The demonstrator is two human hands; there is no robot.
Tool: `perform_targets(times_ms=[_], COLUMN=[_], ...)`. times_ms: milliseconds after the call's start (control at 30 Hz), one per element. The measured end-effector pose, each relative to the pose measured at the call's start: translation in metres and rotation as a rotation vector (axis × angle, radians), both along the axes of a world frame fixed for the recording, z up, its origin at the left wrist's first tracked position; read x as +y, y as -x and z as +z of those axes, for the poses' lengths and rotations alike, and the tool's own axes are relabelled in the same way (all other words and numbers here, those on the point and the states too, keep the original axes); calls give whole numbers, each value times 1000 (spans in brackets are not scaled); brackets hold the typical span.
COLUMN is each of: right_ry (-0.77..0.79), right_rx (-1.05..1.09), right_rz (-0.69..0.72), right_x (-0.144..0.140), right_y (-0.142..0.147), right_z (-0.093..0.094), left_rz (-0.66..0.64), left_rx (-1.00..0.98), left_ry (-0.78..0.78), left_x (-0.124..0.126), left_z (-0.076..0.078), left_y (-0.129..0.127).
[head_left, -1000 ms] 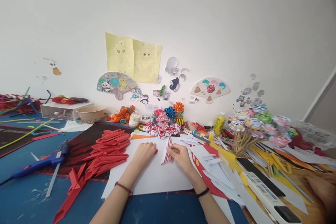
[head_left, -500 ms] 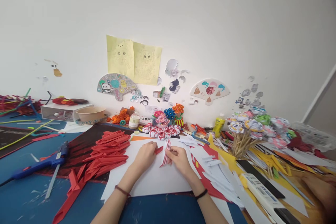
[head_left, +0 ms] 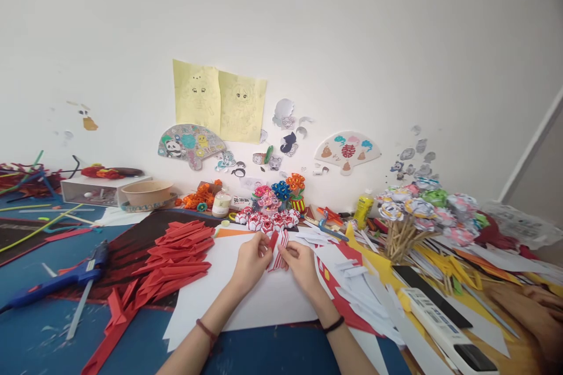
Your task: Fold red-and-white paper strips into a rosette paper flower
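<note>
Your left hand [head_left: 251,258] is curled narrow, its fingertips pinching a small folded red paper piece [head_left: 273,240]. Your right hand [head_left: 301,262] is likewise closed to a pinch on a red-and-white striped folded paper [head_left: 278,253]. The two pieces meet between your hands, just above the white sheet [head_left: 246,302]. Left of that sheet lies the pile of folded red paper pieces [head_left: 178,258]; beyond it, toward the wall, sits a row of red-and-white paper flowers [head_left: 268,221].
</note>
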State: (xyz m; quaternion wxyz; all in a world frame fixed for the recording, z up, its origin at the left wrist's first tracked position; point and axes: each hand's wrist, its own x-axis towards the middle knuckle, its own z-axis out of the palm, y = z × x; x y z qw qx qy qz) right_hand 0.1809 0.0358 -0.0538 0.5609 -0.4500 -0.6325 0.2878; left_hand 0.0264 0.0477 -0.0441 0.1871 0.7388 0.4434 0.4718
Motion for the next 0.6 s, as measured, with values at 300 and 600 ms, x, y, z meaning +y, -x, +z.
perform_targets(times_ms=[300,600], right_ry=[-17,-48], right_rx=[-18,-37], right_rz=[-5,-48], right_x=[-1,-3], right_y=[1,1], right_z=[0,3], left_rz=[-75,-131], left_rx=[-70,-97], left_ry=[-30,-59], left_x=[-3,-6], left_z=[1,4], left_y=[-1,-2])
